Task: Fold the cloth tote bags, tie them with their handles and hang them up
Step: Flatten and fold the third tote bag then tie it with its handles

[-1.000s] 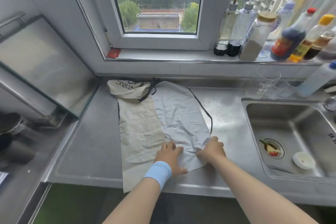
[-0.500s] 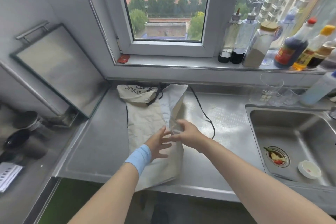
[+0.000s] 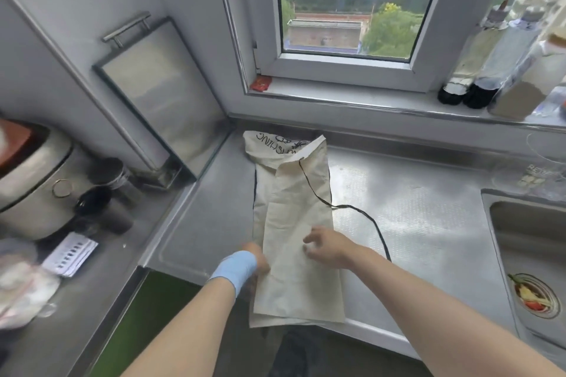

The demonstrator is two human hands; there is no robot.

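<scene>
A cream cloth tote bag (image 3: pixel 294 239) lies on the steel counter (image 3: pixel 413 223), folded lengthwise into a narrow strip, with its near end hanging over the counter's front edge. Its thin black handle (image 3: pixel 361 211) trails off to the right across the counter. At the far end a second piece of cream cloth with printed black letters (image 3: pixel 269 144) lies bunched under it. My left hand (image 3: pixel 256 258), with a blue wristband, grips the strip's left edge, its fingers hidden under the cloth. My right hand (image 3: pixel 325 246) rests on top of the strip, its fingers relaxed.
A sink (image 3: pixel 526 223) with food scraps in its drain (image 3: pixel 534 297) is at the right. Bottles (image 3: pixel 477 70) line the windowsill and glass cups (image 3: pixel 545 162) stand below them. A steel board (image 3: pixel 159 95) leans on the left wall, beside a cooker (image 3: pixel 30 180).
The bag's right half has been folded over to the left, making a narrow strip. My right hand let go and came down on top. My left hand moved to the left edge.
</scene>
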